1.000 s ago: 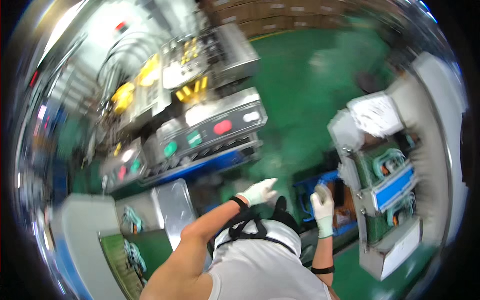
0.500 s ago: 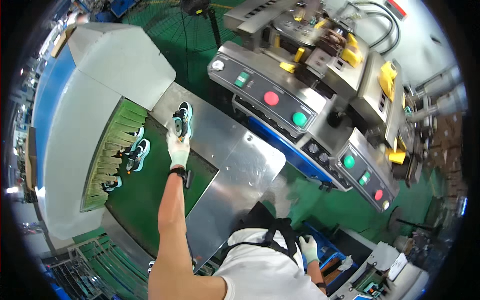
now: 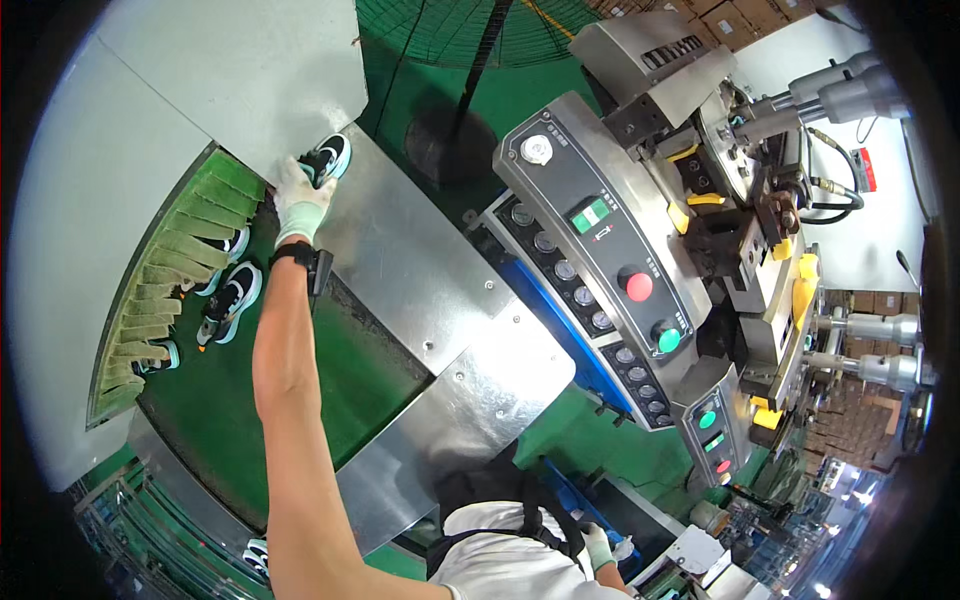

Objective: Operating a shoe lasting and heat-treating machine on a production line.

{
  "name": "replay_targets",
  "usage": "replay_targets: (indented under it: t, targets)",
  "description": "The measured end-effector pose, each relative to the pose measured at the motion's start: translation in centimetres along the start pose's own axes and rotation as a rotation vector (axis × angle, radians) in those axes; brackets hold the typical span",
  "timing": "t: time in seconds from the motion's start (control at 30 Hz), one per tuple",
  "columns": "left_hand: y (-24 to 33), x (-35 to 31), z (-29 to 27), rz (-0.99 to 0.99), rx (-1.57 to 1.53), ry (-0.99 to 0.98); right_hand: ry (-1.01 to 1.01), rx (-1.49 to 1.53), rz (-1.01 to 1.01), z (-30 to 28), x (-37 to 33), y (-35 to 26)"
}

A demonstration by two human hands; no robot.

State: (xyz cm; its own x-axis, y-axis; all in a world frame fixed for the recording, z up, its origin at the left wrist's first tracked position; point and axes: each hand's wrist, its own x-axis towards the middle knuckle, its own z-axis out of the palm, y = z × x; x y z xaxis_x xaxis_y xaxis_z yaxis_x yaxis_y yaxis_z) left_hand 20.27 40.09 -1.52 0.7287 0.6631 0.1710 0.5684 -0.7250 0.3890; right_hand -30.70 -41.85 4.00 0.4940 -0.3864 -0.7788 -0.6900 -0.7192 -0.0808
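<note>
White gloves — black wrist strap, white shirt, dark apron straps.

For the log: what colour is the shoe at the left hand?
Black and white with a turquoise sole, the shoe shows in the head view.

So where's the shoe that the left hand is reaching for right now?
In the head view the shoe sits upper left, at the gloved left hand's fingertips, on the steel plate's far end beside the green conveyor belt.

The person's gloved left hand grips a black-and-teal shoe at the edge of the steel plate. More shoes lie on the green belt. The right hand is low, near the body.
</note>
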Motion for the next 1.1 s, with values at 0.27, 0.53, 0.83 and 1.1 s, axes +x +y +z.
replay_targets:
  t: [0.27, 0.53, 0.83, 1.1]
  targets:
    - [9.3, -21.8, -5.7, 0.462, -0.527, -0.68, -0.002, -0.378, -0.09, -2.6, -0.9, -9.5]
    - [11.8, -48.7, -7.2, 0.423, -0.039, -1.588, -0.17, 0.187, -0.096, -7.8, -2.0, -13.2]
    - [24.3, -45.5, -16.0, 0.18, -0.229, -1.687, -0.402, 0.559, -0.24, -10.0, -2.0, -2.7]
    - [24.5, -41.2, -22.1, -0.103, -0.003, -1.827, -0.706, 0.641, -0.512, -6.2, 1.8, -4.5]
